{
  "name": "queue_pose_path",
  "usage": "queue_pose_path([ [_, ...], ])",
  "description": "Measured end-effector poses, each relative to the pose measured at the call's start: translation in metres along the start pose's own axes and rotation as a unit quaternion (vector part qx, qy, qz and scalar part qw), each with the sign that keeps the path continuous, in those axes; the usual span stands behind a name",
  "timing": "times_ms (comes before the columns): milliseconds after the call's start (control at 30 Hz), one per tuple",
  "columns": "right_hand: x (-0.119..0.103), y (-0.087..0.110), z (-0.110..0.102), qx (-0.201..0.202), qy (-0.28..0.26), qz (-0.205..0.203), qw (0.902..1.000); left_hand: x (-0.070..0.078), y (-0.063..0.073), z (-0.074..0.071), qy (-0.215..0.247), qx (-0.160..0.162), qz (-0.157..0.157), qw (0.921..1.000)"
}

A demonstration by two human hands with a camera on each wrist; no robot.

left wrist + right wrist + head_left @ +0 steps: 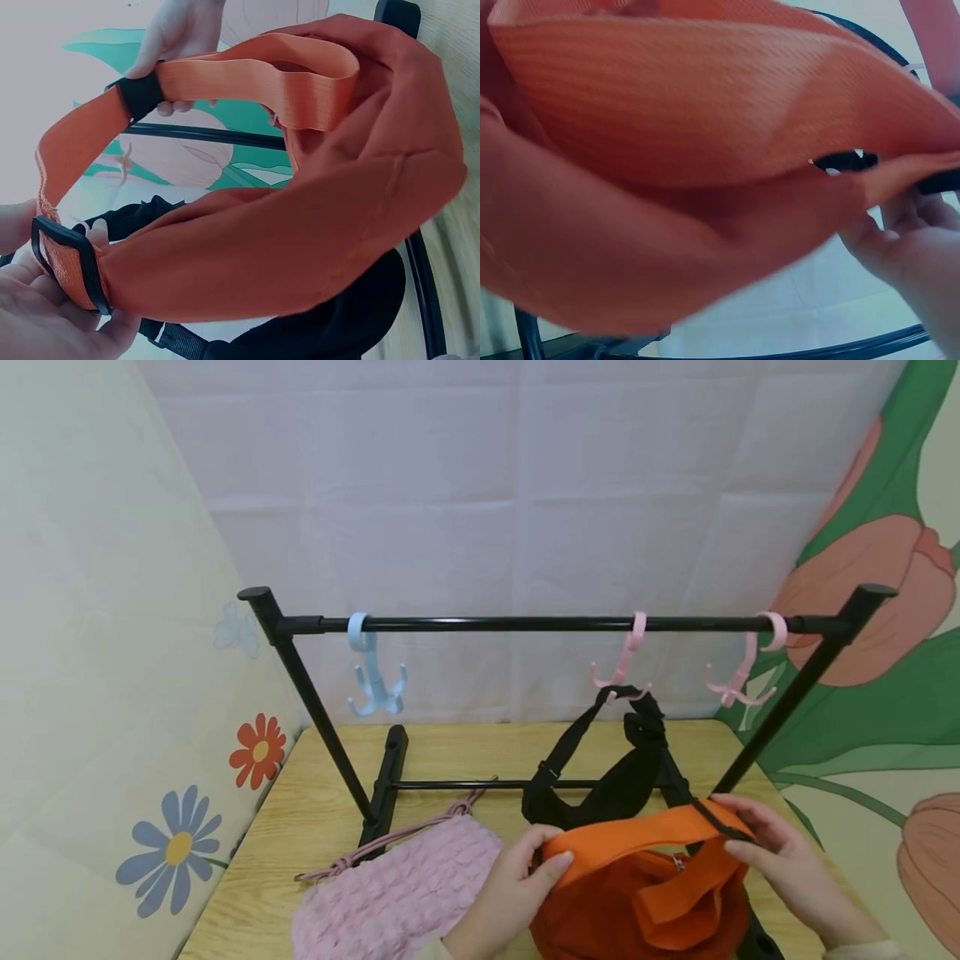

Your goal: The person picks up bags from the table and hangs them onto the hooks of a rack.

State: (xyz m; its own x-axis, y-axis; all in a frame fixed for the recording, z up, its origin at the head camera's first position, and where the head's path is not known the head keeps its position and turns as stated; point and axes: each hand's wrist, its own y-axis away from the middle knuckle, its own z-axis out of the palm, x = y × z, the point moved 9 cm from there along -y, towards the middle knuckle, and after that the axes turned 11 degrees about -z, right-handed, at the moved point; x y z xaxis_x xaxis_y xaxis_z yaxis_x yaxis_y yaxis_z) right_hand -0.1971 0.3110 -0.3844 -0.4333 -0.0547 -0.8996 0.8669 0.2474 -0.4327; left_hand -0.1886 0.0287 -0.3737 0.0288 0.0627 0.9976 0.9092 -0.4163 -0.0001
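Note:
An orange waist bag (585,914) is held up in front of the rack by both hands. My left hand (513,885) grips the left end of its strap (630,835), beside a black buckle (94,281) in the left wrist view. At the strap's right end, my right hand (783,860) pinches the webbing at a black slider (141,97). A loop of orange webbing (315,94) hangs down across the bag. Orange cloth fills much of the right wrist view. Just behind, a black bag (637,781) hangs from a pink hook (624,656).
A black rack (487,624) stands on the wooden table (247,893). A blue hook (375,681) hangs at its bar's left, another pink hook (741,672) at its right. Left of the orange bag lies a pink puffy bag (397,893) with a knotted strap.

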Motion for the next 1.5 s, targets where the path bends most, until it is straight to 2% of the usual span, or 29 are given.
queue_pose_path([
  [100,-0.006,-0.001,-0.006,0.036,-0.001,-0.018,0.9992,0.001,-0.001,0.003,-0.003,-0.004,0.003,1.0000],
  [267,-0.014,-0.002,-0.012,0.072,-0.017,-0.041,0.9964,-0.002,-0.006,0.010,0.030,-0.029,-0.040,0.9983],
  [367,-0.019,-0.002,-0.014,0.082,-0.033,-0.060,0.9943,0.001,-0.008,0.012,0.027,-0.036,-0.044,0.9980],
  [467,-0.023,-0.001,-0.017,0.096,-0.040,-0.074,0.9919,0.012,-0.009,0.013,-0.021,-0.029,-0.009,0.9993],
  [533,-0.025,-0.001,-0.019,0.106,-0.051,-0.078,0.9900,0.019,-0.009,0.014,-0.072,-0.017,0.021,0.9970],
  [600,-0.026,-0.001,-0.020,0.112,-0.062,-0.082,0.9884,0.026,-0.010,0.014,-0.122,-0.001,0.050,0.9912],
  [700,-0.028,-0.001,-0.022,0.123,-0.075,-0.082,0.9861,0.034,-0.010,0.015,-0.174,0.018,0.088,0.9806],
  [833,-0.032,0.000,-0.026,0.143,-0.064,-0.083,0.9842,0.042,-0.012,0.016,-0.185,0.021,0.112,0.9761],
  [933,-0.036,0.000,-0.028,0.154,-0.052,-0.087,0.9829,0.048,-0.014,0.016,-0.186,0.023,0.115,0.9756],
  [1167,-0.048,-0.006,-0.026,0.160,-0.058,-0.105,0.9797,0.060,-0.019,0.015,-0.215,0.040,0.137,0.9662],
  [1367,-0.046,-0.005,-0.030,0.173,-0.014,-0.084,0.9812,0.059,-0.021,0.015,-0.205,0.042,0.127,0.9696],
  [1500,-0.050,-0.004,-0.032,0.182,0.021,-0.084,0.9795,0.060,-0.023,0.015,-0.193,0.045,0.120,0.9727],
])
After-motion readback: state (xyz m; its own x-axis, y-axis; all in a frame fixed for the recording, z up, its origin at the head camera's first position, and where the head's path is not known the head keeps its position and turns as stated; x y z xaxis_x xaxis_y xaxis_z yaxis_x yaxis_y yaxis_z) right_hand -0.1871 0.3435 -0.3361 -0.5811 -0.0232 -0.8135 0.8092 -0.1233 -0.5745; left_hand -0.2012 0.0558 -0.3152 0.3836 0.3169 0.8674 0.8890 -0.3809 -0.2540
